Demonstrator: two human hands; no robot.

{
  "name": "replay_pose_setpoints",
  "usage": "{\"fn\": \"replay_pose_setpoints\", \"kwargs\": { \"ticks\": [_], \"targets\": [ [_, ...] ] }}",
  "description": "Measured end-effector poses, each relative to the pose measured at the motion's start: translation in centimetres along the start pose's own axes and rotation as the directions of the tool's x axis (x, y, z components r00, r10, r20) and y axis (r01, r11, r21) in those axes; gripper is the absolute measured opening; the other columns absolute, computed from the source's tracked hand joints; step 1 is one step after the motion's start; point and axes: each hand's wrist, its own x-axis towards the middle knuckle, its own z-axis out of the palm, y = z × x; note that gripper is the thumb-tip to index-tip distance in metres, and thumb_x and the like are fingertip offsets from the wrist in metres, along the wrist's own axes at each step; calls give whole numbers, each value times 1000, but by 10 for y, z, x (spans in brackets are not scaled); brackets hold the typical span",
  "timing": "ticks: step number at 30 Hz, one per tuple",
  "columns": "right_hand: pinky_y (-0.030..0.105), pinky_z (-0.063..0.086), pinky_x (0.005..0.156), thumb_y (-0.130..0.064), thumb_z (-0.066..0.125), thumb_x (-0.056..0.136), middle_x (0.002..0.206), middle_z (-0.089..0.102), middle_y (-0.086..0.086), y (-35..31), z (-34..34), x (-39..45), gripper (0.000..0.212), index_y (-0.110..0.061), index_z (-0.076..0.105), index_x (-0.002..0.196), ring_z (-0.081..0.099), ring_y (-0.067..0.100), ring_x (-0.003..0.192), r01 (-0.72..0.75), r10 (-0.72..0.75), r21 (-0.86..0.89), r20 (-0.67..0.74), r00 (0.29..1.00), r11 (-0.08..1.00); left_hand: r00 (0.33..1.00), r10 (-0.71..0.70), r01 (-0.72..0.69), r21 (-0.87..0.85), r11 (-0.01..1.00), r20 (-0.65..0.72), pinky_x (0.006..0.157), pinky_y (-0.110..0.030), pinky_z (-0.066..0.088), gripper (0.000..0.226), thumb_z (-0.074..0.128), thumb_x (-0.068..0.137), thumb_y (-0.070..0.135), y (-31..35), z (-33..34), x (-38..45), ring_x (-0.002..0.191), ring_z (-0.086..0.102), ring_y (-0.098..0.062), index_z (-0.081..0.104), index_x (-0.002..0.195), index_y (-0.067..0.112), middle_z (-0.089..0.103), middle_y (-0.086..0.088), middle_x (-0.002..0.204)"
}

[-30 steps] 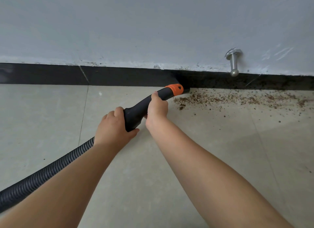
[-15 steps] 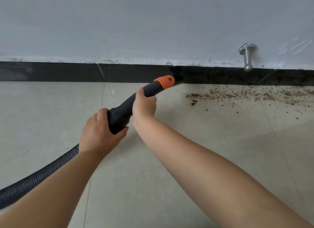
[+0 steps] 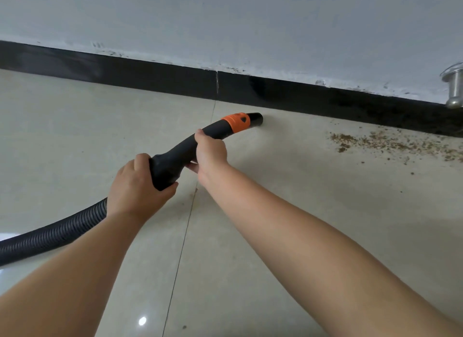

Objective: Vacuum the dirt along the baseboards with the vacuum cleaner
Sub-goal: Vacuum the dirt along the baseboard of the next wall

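Both hands hold the vacuum cleaner's black handle (image 3: 175, 158). The left hand (image 3: 136, 188) grips the thick rear end of the handle, fingers wrapped over the top and the thumb curled underneath, just ahead of where the ribbed black hose (image 3: 50, 234) joins. The hose runs back from under the left wrist toward the lower left edge of the view, lying on the floor.

The right hand (image 3: 210, 153) grips the narrower neck of the handle further forward, fingers curled round it from above; the fingertips show below the handle on the near side. Just beyond the right fingers sits the orange collar (image 3: 236, 122), and beyond that the short black nozzle opening (image 3: 256, 119).

The nozzle points toward the black baseboard (image 3: 150, 74) and sits near it, just above or on the pale floor tile (image 3: 275, 186); contact cannot be confirmed. A gap of tile shows between the nozzle and the baseboard.

The dirt (image 3: 390, 143), brown crumbs scattered along the foot of the baseboard, lies well to the right of the right fingers and apart from the nozzle. A metal door stop (image 3: 454, 85) projects from the wall (image 3: 225, 23) above the dirt, at the right edge.

A grout line (image 3: 185, 236) passes between the 2 forearms.
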Motion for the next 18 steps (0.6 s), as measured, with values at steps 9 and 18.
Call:
{"fn": "replay_pose_setpoints", "kwargs": {
  "ticks": [9,18],
  "targets": [
    [45,52,80,-25,52,95,125,51,16,-52,-75,19,40,-7,42,129,52,36,115,51,-38,83,-144,989,995,982,168,-168,-11,986,80,79,-35,39,53,69,78,34,84,25,13,105,49,-32,45,113,2,55,-14,113],
    [41,52,77,-25,50,96,108,52,12,-71,-161,27,38,-6,44,128,56,34,108,156,-110,164,-261,959,974,919,354,-356,-21,934,173,86,-31,40,56,60,85,44,156,59,8,111,46,-26,39,120,7,50,-10,120]
  ]
}}
